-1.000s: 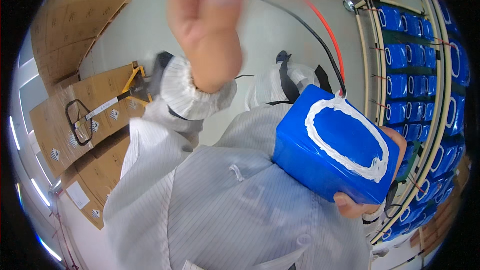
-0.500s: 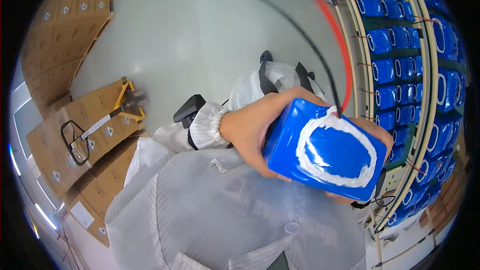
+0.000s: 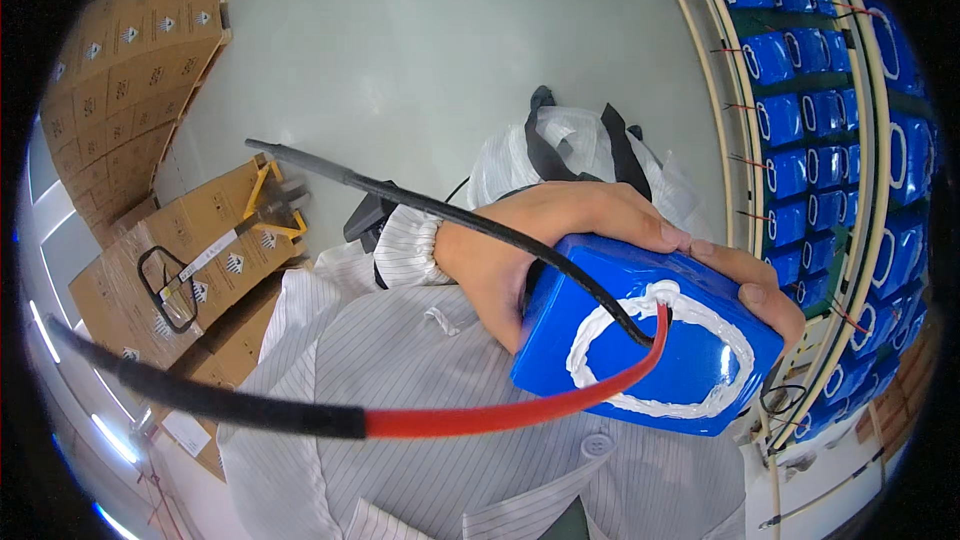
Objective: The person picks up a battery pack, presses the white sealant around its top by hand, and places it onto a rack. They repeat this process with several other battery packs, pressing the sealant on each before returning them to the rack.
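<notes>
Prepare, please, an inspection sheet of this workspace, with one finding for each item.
Surface: no worktop seen; grey floor below.
Job's things: blue block with a white ring on its face, held tilted.
Clutter: pallet truck by brown cartons, left.
Grips: left grip and right grip both on the block.
Cables: red lead and black lead leave the block and run leftward.
Surroundings: rack with similar blocks at right.

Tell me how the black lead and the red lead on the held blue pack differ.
Colour: the black lead is black throughout, while the red lead is red near the blue pack, black farther out. Pose: the black lead crosses in front of the left hand; the red lead sweeps lower, in front of the smock. Both emerge from the same face of the blue pack.
</notes>
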`<state>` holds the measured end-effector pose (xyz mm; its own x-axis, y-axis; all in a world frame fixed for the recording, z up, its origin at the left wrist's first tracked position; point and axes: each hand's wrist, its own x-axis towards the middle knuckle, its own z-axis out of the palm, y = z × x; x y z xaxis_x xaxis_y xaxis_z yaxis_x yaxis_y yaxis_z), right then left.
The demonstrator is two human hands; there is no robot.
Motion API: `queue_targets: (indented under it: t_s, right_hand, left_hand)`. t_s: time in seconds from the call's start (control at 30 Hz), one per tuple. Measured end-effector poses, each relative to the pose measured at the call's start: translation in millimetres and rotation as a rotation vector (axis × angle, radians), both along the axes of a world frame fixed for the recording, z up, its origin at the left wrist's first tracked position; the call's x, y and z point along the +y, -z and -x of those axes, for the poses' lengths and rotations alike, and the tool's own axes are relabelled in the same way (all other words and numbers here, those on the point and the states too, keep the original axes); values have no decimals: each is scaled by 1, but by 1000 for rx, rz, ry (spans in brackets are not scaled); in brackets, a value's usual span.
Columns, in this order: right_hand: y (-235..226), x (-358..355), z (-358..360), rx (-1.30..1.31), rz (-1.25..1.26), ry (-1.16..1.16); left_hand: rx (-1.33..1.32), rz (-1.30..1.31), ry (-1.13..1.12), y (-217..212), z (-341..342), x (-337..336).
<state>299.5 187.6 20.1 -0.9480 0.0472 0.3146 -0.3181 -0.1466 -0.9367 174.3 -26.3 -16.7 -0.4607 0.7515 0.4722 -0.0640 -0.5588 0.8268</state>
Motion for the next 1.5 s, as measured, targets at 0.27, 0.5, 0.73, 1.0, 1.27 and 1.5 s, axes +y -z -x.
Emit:
queue_targets:
  t_s: [0.27,0.5,0.73,1.0,1.27,1.5]
  right_hand:
    - [5,6,4,55,-47,-37]
    - [8,2,6,58,-46,-29]
    - [-2,3,6,-61,-33,-34]
    - [0,4,11,-83,-38,-52]
    - [14,10,17,3,-84,36]
    - [0,18,11,-235,-428,26]
  left_hand:
    - [18,100,21,-22,9,-6]
    - [24,149,44,-19,10,-5]
    - [-506,477,317,-20,13,-5]
    - [-1098,584,383,-1,11,0]
    - [-197,313,77,11,5,-3]
    - [89,401,-73,-15,18,-9]
